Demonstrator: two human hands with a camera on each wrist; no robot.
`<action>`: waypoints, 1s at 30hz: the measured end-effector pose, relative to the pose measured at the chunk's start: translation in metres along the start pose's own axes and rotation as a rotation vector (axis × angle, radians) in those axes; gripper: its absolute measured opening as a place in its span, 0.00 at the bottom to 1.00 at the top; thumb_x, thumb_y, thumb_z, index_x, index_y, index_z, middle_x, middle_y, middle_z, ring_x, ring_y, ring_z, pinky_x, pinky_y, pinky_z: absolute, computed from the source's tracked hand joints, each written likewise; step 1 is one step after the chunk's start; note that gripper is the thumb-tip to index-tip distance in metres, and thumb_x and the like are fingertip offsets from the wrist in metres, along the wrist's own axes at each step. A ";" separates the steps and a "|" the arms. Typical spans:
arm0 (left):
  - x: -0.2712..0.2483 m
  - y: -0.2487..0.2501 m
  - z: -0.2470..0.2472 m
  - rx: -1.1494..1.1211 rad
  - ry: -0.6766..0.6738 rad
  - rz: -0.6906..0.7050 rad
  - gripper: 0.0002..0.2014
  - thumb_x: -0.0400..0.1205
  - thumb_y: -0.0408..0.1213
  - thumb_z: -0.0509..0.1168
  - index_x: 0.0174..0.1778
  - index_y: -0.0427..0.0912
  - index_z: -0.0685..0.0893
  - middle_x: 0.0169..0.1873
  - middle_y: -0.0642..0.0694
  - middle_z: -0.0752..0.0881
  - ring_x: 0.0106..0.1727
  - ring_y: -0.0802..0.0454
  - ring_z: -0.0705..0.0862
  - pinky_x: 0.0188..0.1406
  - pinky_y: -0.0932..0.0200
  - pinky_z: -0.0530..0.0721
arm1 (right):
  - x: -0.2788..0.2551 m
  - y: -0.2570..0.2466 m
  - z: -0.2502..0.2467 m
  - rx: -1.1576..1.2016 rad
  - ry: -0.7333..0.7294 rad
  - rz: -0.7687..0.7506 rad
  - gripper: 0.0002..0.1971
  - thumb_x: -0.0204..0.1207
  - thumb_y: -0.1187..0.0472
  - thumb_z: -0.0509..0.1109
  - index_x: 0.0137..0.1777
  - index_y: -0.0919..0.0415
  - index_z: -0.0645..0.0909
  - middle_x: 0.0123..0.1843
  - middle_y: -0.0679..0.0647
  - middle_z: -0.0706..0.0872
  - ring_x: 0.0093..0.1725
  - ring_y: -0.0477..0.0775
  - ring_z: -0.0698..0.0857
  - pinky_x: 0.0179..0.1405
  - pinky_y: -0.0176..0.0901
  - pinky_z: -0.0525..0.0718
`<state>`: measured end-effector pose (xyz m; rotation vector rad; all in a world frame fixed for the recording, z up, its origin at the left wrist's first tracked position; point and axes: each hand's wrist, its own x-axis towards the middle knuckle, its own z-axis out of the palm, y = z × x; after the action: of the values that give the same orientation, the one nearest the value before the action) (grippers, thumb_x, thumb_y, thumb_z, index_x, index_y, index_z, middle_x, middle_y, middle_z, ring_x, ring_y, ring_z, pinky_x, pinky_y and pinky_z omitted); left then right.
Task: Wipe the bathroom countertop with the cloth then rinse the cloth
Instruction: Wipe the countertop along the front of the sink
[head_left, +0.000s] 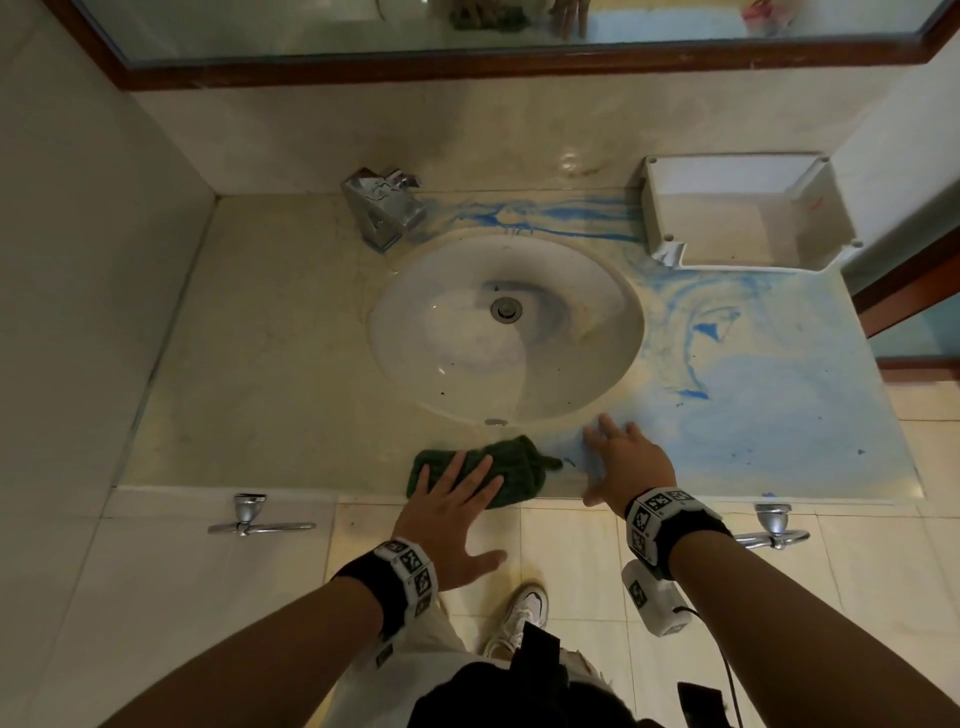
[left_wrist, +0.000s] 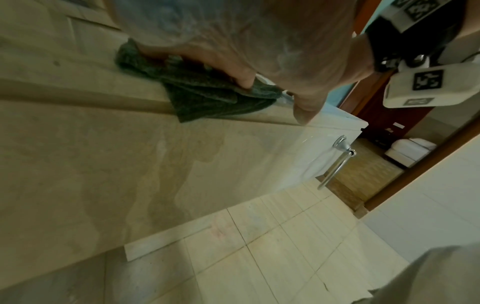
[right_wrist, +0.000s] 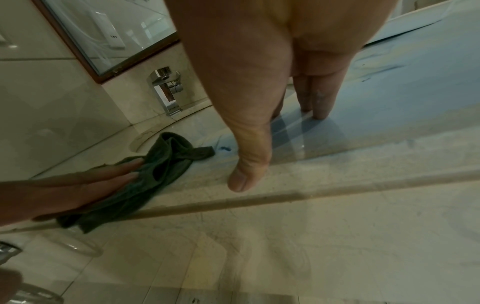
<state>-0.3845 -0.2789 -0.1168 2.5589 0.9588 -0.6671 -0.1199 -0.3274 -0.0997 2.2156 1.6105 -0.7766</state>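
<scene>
A crumpled dark green cloth (head_left: 511, 467) lies at the front edge of the beige countertop (head_left: 260, 364), just below the oval sink (head_left: 506, 327). My left hand (head_left: 457, 488) presses on the cloth's left part with straight, spread fingers; in the left wrist view the cloth (left_wrist: 202, 90) hangs slightly over the edge. My right hand (head_left: 618, 457) rests flat on the counter to the right of the cloth, apart from it. In the right wrist view its fingers (right_wrist: 322, 98) touch the blue-smeared surface, with the cloth (right_wrist: 161, 164) to the left. Blue smears (head_left: 753, 405) cover the counter's right side.
A chrome faucet (head_left: 384, 208) stands behind the sink at the left. A white open tray (head_left: 743, 213) sits at the back right. Towel bars (head_left: 260, 525) (head_left: 774, 530) stick out from the counter front. A framed mirror (head_left: 519, 57) hangs above; a doorway is at the right.
</scene>
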 end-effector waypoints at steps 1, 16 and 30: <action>0.003 -0.003 -0.003 0.009 -0.006 0.009 0.46 0.73 0.76 0.49 0.85 0.60 0.44 0.85 0.58 0.36 0.85 0.49 0.34 0.79 0.35 0.33 | 0.000 0.000 -0.001 -0.007 -0.008 0.002 0.50 0.65 0.44 0.81 0.83 0.50 0.57 0.84 0.49 0.54 0.80 0.62 0.60 0.69 0.55 0.76; 0.009 -0.001 -0.005 -0.032 -0.014 0.008 0.45 0.74 0.75 0.49 0.85 0.60 0.45 0.84 0.60 0.36 0.85 0.50 0.35 0.81 0.31 0.39 | -0.002 -0.001 -0.002 -0.001 0.010 -0.006 0.48 0.64 0.45 0.81 0.81 0.48 0.60 0.82 0.49 0.58 0.78 0.61 0.62 0.68 0.55 0.78; 0.025 -0.013 -0.014 -0.224 0.271 -0.261 0.41 0.78 0.64 0.51 0.85 0.47 0.55 0.86 0.44 0.48 0.86 0.41 0.46 0.83 0.39 0.57 | -0.004 -0.002 -0.004 -0.001 0.018 -0.012 0.48 0.64 0.45 0.81 0.82 0.48 0.60 0.83 0.48 0.58 0.78 0.61 0.63 0.68 0.55 0.78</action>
<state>-0.3719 -0.2501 -0.1199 2.3847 1.3884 -0.2575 -0.1213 -0.3277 -0.0944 2.2202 1.6340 -0.7613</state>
